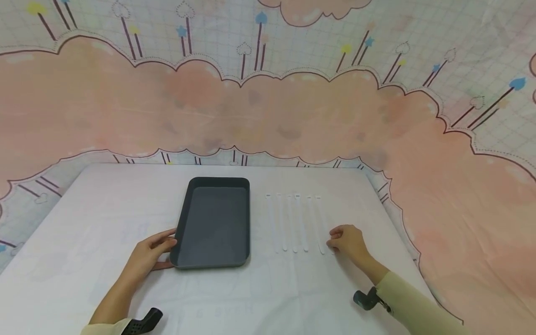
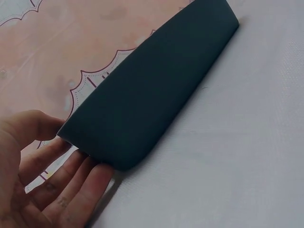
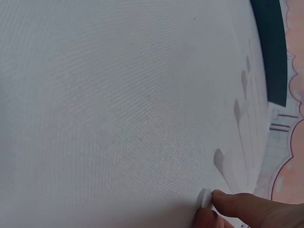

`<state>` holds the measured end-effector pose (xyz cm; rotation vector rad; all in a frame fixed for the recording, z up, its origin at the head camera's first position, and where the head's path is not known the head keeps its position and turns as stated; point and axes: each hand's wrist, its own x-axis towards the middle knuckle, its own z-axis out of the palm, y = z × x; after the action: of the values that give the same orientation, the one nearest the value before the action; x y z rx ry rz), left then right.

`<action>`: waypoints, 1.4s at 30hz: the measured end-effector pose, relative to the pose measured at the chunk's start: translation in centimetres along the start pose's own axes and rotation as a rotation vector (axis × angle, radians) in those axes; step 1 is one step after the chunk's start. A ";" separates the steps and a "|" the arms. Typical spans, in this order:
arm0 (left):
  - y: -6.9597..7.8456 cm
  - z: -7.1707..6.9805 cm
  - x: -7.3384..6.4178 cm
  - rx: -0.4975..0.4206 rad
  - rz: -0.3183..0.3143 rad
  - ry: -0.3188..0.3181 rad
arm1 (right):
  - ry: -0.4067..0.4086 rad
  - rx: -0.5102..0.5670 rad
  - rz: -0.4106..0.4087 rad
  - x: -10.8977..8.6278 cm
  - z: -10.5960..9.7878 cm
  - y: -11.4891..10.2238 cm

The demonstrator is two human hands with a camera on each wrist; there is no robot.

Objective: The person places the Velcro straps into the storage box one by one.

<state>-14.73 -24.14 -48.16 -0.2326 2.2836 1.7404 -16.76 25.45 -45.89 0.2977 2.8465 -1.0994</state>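
Note:
A dark grey rectangular baking tray (image 1: 215,225) lies on the white table. My left hand (image 1: 146,253) grips its near left corner; in the left wrist view, the thumb (image 2: 40,126) is at the rim and the fingers (image 2: 90,194) lie against the wall and lower edge. To the tray's right, several thin white spoons (image 1: 304,228) lie in a row, their rounded ends towards me. My right hand (image 1: 349,242) is at the row's right end. Between thumb and finger it pinches the rounded tip of a white spoon (image 3: 205,195), close over the table; the rest of that spoon is hidden by the hand.
The white-covered table (image 1: 104,200) ends at a back edge just beyond the tray. Behind it hangs a patterned pink and white cloth (image 1: 251,116). Dark wrist cameras (image 1: 144,321) are strapped over both sleeves.

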 end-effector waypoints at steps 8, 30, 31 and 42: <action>0.0 0.2 -0.1 0.015 -0.012 0.019 | -0.016 -0.021 0.004 0.3 0.0 -0.1; -0.5 0.3 -0.1 -0.023 -0.014 0.018 | -0.172 0.050 0.144 2.0 -0.9 -0.3; -0.5 0.3 -0.1 -0.020 -0.013 0.017 | -0.182 0.064 0.152 2.1 -1.0 -0.3; -0.4 0.2 -0.3 -0.030 -0.014 0.015 | -0.377 0.236 0.237 2.8 -2.4 -0.7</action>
<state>-14.36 -24.08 -48.47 -0.2673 2.2623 1.7728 -19.67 27.01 -44.01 0.3845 2.2934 -1.2839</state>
